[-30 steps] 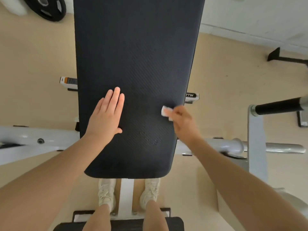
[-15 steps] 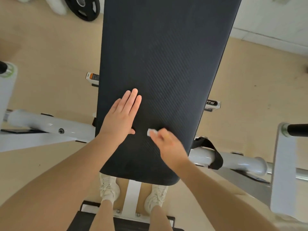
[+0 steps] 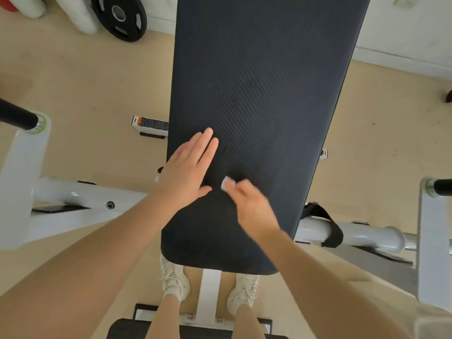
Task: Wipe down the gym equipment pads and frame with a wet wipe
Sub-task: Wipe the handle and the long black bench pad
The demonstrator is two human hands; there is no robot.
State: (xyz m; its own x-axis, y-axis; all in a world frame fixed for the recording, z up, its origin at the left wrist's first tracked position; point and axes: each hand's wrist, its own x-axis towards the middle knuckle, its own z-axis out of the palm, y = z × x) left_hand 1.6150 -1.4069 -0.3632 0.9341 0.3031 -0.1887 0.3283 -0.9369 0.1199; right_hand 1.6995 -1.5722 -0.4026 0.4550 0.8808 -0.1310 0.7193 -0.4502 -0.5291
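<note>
Two hands are working on the black pad [image 3: 256, 94] in the head view. At about nine o'clock from the wipe, the left hand [image 3: 187, 167] is lying flat, fingers straight and together, pressing on the pad and gripping nothing. The right hand [image 3: 249, 204] is pinching a small folded wet wipe [image 3: 225, 183] at its fingertips, with the wipe touching the pad just beside the left thumb. The wipe looks light, limp and damp, so a bunched fingertip pinch probably suits it best. The pad looks firm and ribbed. White frame tubes [image 3: 80, 195] are lying at three and nine o'clock, seemingly not yet wiped.
</note>
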